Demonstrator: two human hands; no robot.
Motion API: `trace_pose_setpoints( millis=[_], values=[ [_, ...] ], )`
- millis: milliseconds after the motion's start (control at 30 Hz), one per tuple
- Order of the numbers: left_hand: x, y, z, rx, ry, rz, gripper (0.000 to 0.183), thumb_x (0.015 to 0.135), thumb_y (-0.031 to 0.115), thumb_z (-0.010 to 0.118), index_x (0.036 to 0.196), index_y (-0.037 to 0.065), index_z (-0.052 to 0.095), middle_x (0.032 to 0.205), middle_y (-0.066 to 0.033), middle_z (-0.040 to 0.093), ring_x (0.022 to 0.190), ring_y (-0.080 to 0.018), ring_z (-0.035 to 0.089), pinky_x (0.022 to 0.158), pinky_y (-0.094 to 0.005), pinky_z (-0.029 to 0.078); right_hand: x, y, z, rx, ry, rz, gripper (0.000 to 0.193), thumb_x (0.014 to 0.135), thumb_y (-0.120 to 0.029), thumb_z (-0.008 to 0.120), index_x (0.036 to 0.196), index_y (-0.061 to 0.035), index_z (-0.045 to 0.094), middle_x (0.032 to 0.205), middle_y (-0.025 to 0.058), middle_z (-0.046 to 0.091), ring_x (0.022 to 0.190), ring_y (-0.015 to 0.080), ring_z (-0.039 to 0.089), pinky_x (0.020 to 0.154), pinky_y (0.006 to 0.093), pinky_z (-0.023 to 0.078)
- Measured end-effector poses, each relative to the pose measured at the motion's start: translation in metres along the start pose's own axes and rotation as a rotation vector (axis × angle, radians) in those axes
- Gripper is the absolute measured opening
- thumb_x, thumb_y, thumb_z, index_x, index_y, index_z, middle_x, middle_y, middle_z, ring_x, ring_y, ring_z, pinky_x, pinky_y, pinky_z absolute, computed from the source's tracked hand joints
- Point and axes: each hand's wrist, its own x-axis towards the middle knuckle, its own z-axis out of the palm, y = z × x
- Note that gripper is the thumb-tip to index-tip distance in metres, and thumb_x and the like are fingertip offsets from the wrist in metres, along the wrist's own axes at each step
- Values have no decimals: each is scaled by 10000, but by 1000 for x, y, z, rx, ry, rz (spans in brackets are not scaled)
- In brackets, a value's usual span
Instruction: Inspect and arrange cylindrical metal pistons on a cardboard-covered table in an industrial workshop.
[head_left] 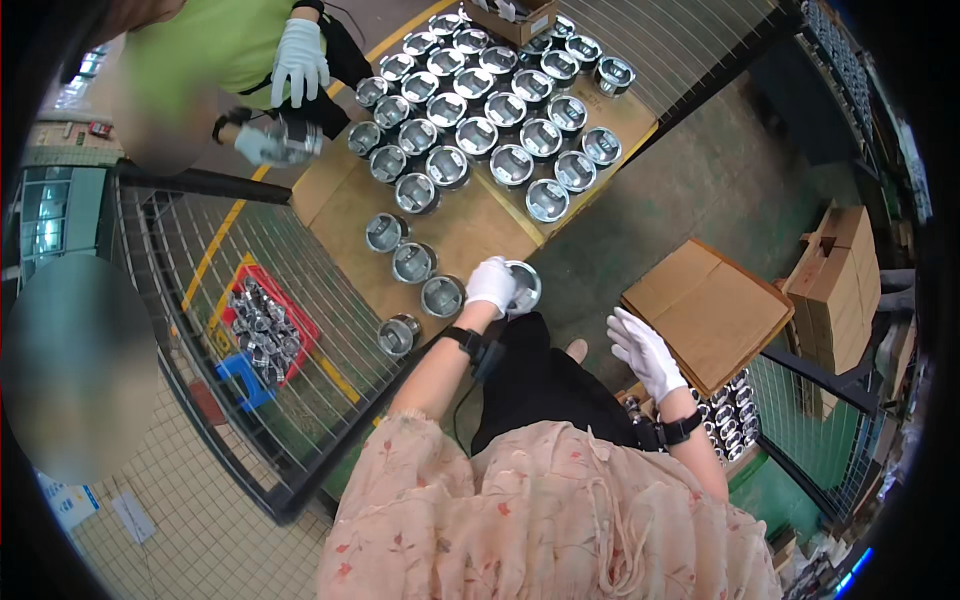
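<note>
The left hand (pixel 491 285) is closed on 1 piston (pixel 524 288), gloved fingers over its rim, its top facing up at the table's near edge; whether its base rests on anything, I cannot tell. The right hand (pixel 645 352) holds nothing: its fingers are straight, with the thumb a little apart, just beside a flat cardboard box (pixel 705 315); contact is unclear.

Across the far part of the table (pixel 465 233) stands a large block of pistons (pixel 477 136), upright in close rows, and this portion looks well advanced. Nearer stand 4 loose pistons (pixel 414 263), outside the block, with bare cardboard around them. These 4 and the held piston seem to be the part in hand and unfinished; from this view I cannot tell whether the block is growing or shrinking.

Opposite, a co-worker's 2 gloved hands show: 1 hand (pixel 300 62) hangs free, the other (pixel 258 146) grips a blurred piston (pixel 299 141) off the table. More pistons (pixel 737 418) stand low at the right, partly hidden, so their count stays uncertain.
</note>
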Motion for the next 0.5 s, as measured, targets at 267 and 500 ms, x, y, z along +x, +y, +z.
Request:
trace_pose_setpoints(
  millis=[267,500],
  values=[
    [96,-77,19,0,42,-186,175,814,153,595,952,72,665,1011,-186,661,958,-350,637,816,-421,510,3,-6,-6,-14,234,67,494,919,-341,542,1353,-115,474,1360,90,502,1290,234,419,1070,405,261],
    [137,-62,-26,-89,188,-82,313,777,121,528,1035,-3,653,998,-259,641,985,-348,626,850,-401,493,7,-8,-11,-80,366,64,504,924,-354,527,1350,-92,468,1368,110,492,1287,239,427,1079,439,261]
  ],
)
